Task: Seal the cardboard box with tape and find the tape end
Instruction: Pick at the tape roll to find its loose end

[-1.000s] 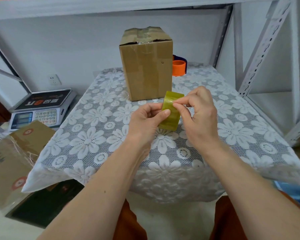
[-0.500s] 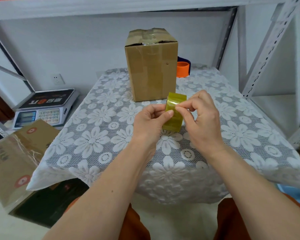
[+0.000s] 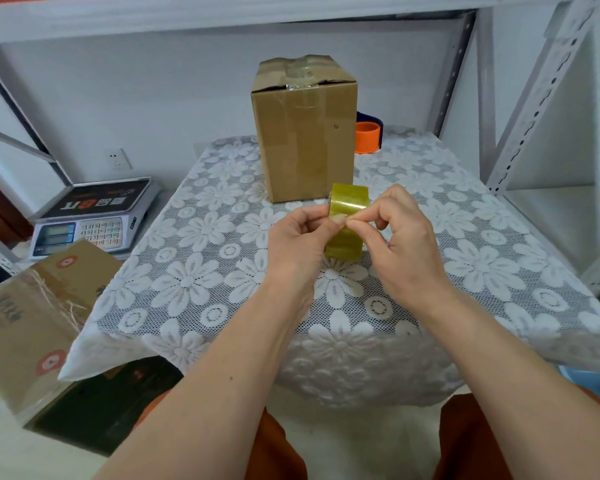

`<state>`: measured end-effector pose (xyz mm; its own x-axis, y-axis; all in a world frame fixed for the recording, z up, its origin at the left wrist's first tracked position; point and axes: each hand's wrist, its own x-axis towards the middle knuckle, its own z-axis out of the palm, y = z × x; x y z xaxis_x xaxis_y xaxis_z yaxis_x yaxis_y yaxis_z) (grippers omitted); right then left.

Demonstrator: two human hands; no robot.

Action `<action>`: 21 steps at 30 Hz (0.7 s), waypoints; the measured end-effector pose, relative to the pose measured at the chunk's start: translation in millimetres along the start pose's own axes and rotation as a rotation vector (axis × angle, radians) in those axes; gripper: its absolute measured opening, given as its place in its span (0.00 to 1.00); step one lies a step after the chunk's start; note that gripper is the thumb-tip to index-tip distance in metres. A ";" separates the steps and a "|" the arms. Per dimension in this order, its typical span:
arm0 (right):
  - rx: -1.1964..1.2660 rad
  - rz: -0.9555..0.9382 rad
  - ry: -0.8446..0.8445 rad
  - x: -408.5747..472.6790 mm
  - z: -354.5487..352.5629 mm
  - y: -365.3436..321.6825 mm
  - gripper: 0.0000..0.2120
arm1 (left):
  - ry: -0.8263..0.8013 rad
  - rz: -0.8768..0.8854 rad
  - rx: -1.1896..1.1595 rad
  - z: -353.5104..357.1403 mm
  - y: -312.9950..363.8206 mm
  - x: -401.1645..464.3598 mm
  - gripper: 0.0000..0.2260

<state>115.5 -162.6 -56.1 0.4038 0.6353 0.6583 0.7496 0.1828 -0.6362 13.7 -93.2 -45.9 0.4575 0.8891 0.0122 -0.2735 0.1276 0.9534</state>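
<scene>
Here, at the centre of the frame, both hands meet on the tape roll (image 3: 347, 220), held on edge above the lace-covered counter (image 3: 194, 271). The left hand (image 3: 298, 240) has its grip clamped on the roll's left side, thumb laid over the outer wrap, while the right hand (image 3: 400, 242) pinches thumb and forefinger together on the roll's surface just beside that thumb (picking for the tape end, it seems; no lifted flap is visible). Beyond them, in the upper middle of the frame, the cardboard box (image 3: 305, 133) stands upright, its top flaps already taped but puckered. An orange roll (image 3: 367, 142) peeks out behind it. The likely trouble: clear tape hides its seam, so a nail could split a sliver off instead of lifting the full width.
</scene>
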 end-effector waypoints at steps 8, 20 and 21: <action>0.134 0.115 0.004 0.4 -2.4 -4.5 0.02 | -0.017 0.265 0.305 -5.7 3.0 0.5 0.14; -0.175 -0.192 0.156 -5.4 2.8 -6.2 0.27 | 0.029 0.205 0.252 -8.5 4.6 6.4 0.09; -0.156 -0.128 0.155 -4.3 1.3 -6.4 0.30 | 0.031 0.200 0.248 -8.3 4.5 6.4 0.10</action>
<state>108.3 -165.5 -55.4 0.3670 0.4895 0.7910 0.8666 0.1290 -0.4820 8.4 -83.2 -44.0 0.3879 0.8994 0.2017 -0.1389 -0.1593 0.9774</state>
